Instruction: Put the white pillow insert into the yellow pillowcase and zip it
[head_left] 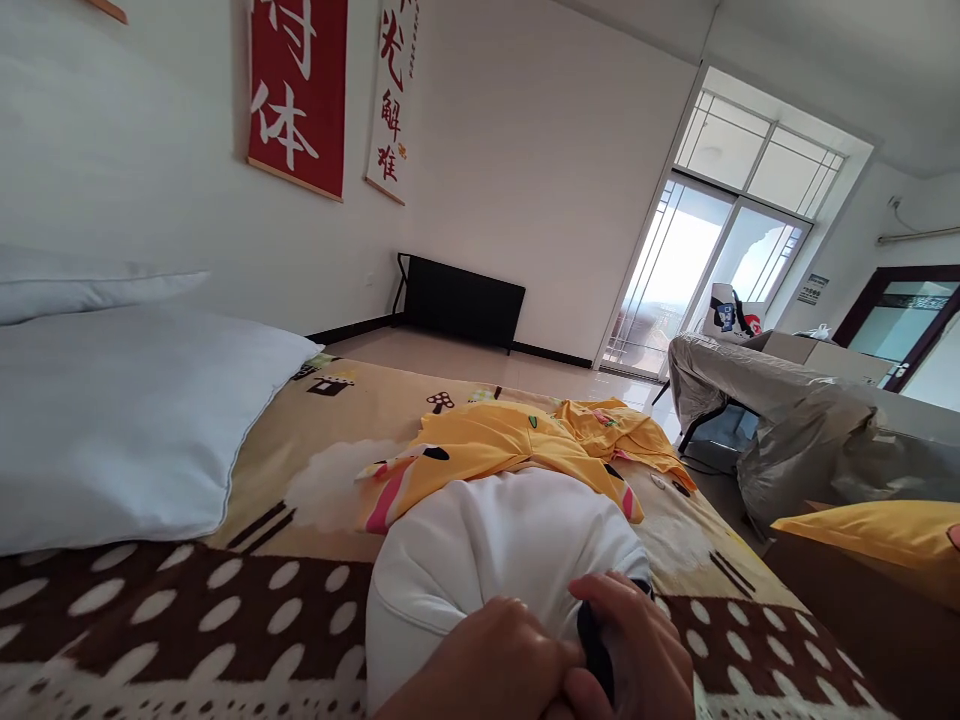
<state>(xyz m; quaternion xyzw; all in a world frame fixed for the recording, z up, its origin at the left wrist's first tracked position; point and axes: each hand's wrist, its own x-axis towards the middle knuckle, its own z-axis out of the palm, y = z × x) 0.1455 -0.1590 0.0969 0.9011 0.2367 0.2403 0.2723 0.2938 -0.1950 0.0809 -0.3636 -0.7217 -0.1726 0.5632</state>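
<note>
A puffy white pillow (491,535) bulges up from the bed right in front of me, creased toward my hands. My left hand (499,650) is closed at its near side, the fingers bunched and partly hidden. Beside it, almost touching, my right hand (637,640) curls closed around a dark strip (595,640), whose kind I cannot make out. Just beyond the pillow lies a yellow cloth cover (487,435) with pink and black patches, spread flat and meeting the pillow's far edge. Its far right part is crumpled.
White pillows (127,420) rest at the left on the patterned blanket (315,420). At the right, a yellow cushion (885,540) sits on a brown surface. Farther back stand plastic-covered furniture (787,400) and a folded black panel (461,300) against the wall.
</note>
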